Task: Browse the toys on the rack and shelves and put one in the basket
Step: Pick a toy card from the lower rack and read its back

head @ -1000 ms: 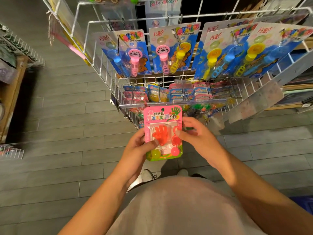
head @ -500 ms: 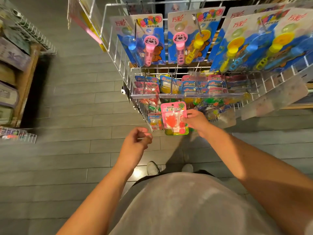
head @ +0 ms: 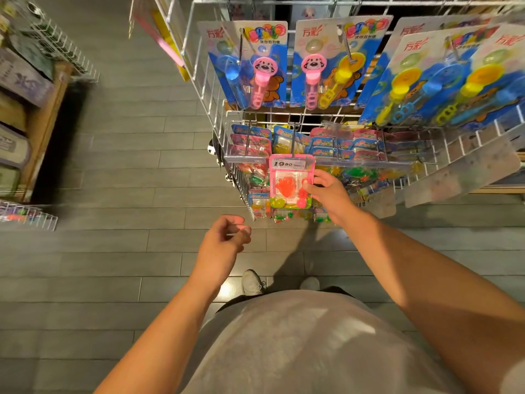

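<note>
A pink blister pack (head: 289, 183) with an orange sticky hand toy sits against the lower row of a white wire rack (head: 199, 81), just under a price strip. My right hand (head: 329, 194) pinches its right edge. My left hand (head: 224, 243) hangs free below and to the left, fingers loosely curled, holding nothing. No basket shows in view.
Blue bubble-wand cards (head: 252, 64) hang on the rack's upper hooks, small toy packs (head: 335, 143) on the lower ones. A wooden shelf unit (head: 31, 115) with wire baskets stands at the left. Grey floor planks (head: 127, 166) lie between; my shoes (head: 251, 281) are below.
My left hand let go of the pink pack and dropped away. My right hand carried the pack up and forward to the rack's lower hook row.
</note>
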